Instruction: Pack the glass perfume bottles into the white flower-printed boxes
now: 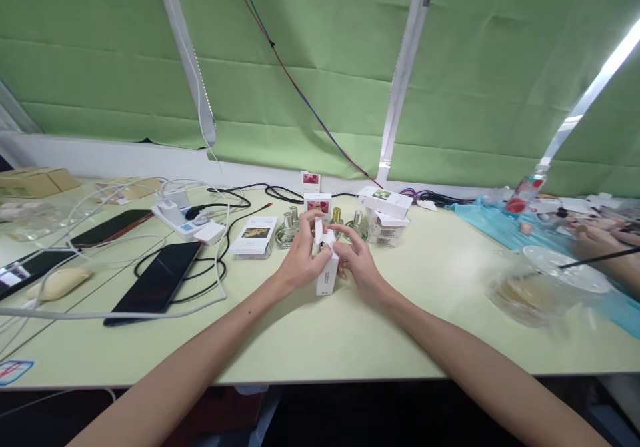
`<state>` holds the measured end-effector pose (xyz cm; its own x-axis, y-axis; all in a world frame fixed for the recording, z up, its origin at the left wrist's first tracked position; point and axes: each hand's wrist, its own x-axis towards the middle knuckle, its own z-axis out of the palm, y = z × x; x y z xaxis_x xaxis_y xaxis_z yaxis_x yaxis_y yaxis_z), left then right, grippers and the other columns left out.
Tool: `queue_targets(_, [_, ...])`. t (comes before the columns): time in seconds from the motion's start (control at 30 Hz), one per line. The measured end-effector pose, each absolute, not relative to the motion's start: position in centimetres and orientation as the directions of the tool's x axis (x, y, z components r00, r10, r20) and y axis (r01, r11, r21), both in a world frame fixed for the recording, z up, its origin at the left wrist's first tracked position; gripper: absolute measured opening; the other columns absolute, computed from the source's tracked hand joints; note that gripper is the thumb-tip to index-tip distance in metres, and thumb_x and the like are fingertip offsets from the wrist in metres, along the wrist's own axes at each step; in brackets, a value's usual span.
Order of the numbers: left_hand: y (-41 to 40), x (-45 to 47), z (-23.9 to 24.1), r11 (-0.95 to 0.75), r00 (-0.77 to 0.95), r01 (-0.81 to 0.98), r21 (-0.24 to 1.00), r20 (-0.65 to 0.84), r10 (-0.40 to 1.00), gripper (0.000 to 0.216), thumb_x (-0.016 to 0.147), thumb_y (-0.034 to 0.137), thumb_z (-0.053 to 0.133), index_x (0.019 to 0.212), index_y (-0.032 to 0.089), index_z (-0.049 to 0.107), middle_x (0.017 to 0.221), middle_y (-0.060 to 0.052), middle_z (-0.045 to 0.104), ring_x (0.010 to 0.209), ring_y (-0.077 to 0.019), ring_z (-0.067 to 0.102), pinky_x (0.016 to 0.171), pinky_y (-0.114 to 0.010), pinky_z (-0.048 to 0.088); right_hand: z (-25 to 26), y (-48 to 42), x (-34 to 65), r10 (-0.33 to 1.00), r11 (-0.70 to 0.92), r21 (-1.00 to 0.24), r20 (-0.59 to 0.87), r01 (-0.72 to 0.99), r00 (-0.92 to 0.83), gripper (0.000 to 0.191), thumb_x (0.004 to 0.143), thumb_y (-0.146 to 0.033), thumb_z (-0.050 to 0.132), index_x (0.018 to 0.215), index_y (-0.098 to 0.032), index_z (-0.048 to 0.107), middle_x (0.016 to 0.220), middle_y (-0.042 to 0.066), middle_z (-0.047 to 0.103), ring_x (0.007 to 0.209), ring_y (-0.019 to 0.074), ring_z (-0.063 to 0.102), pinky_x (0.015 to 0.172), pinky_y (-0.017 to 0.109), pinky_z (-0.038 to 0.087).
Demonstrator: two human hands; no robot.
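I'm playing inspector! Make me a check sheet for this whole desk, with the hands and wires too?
Surface: pale table, a seam showing at left.
Things: white box, upright, flap up; glass bottles and more white boxes beyond.
Clutter: black phone at left; blurry clear container at right.
Hands: left hand holds the box; right hand touches it.
Cables: white cable and black cable curl at left; red and blue wires cross the green blinds.
Surroundings: green blinds behind; another person's hand at right.

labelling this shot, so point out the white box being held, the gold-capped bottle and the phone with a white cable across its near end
Held white box point(327, 276): head view, on its printed side
Gold-capped bottle point(337, 214): head view, on its cap
Phone point(161, 275): head view, on its dark screen
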<state>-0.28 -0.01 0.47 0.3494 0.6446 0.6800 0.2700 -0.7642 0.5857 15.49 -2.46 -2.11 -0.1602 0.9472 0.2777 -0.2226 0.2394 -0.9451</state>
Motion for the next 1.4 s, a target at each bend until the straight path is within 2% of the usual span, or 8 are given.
queue_targets(0.17, [-0.14,-0.01,0.33,-0.757,0.314,0.201,0.622,0.691,0.651,0.050,0.079,0.018,0.054,0.121,0.025,0.027,0.098,-0.002,0.046,0.095,-0.0198,0.054,0.086,-0.039,0.047,-1.84,-2.96,15.73,0.917,0.301,-0.928,0.345,-0.219,-0.200,0.045,0.085,-0.039,0.069,0.126,-0.029,0.055,0.062,-0.008,0.049,0.052,0.0108,0.044,0.047,0.022,0.038])
queue_targets(0.4, [0.03,-0.24,-0.09,-0.778,0.321,0.221,0.588,0.710,0.627,0.036,0.083,0.019,0.049,0.115,0.024,0.034,0.101,-0.003,0.047,0.085,-0.0178,0.050,0.077,-0.035,0.046,-1.70,-2.98,15.55,0.913,0.322,-0.927,0.358,-0.192,-0.197,0.047,0.085,-0.039,0.068,0.126,-0.026,0.051,0.059,-0.011,0.045,0.050,0.0104,0.043,0.046,0.022,0.038])
queue_targets(0.6, [-0.21,-0.31,0.12,-0.776,0.330,0.269,0.570,0.702,0.631,0.024,0.086,0.022,0.044,0.110,0.023,0.040,0.102,-0.004,0.051,0.087,-0.0194,0.051,0.079,-0.037,0.047,-1.55,-3.19,15.36,0.913,0.322,-0.927,0.358,-0.191,-0.197,0.046,0.085,-0.041,0.069,0.123,-0.026,0.049,0.059,-0.011,0.044,0.050,0.0105,0.044,0.046,0.022,0.040])
queue_targets(0.77, [-0.14,-0.33,0.03,-0.788,0.346,0.314,0.529,0.709,0.614,0.018,0.091,0.031,0.045,0.107,0.022,0.045,0.104,-0.006,0.052,0.095,-0.0217,0.053,0.085,-0.038,0.048,-1.60,-3.09,15.42,0.909,0.329,-0.925,0.365,-0.193,-0.201,0.048,0.084,-0.044,0.069,0.122,-0.025,0.047,0.059,-0.011,0.045,0.049,0.0103,0.045,0.046,0.022,0.040])
queue_targets(1.1, [0.07,-0.29,-0.30,-0.795,0.368,0.343,0.501,0.707,0.604,0.040,0.098,0.054,0.036,0.116,0.021,0.051,0.114,-0.009,0.050,0.109,-0.0243,0.053,0.098,-0.042,0.048,-1.44,-3.06,15.33,0.907,0.333,-0.925,0.367,-0.184,-0.207,0.050,0.084,-0.047,0.068,0.122,-0.025,0.044,0.059,-0.012,0.048,0.045,0.0098,0.045,0.045,0.022,0.038])
queue_targets(1.4, [-0.24,-0.04,-0.13,-0.788,0.367,0.363,0.498,0.701,0.612,0.041,0.097,0.050,0.038,0.118,0.022,0.060,0.115,-0.011,0.046,0.125,-0.0302,0.045,0.105,-0.049,0.044,-1.39,-3.07,15.25,0.910,0.325,-0.925,0.362,-0.194,-0.203,0.045,0.083,-0.040,0.067,0.118,-0.026,0.044,0.058,-0.011,0.049,0.044,0.0102,0.044,0.044,0.023,0.038])
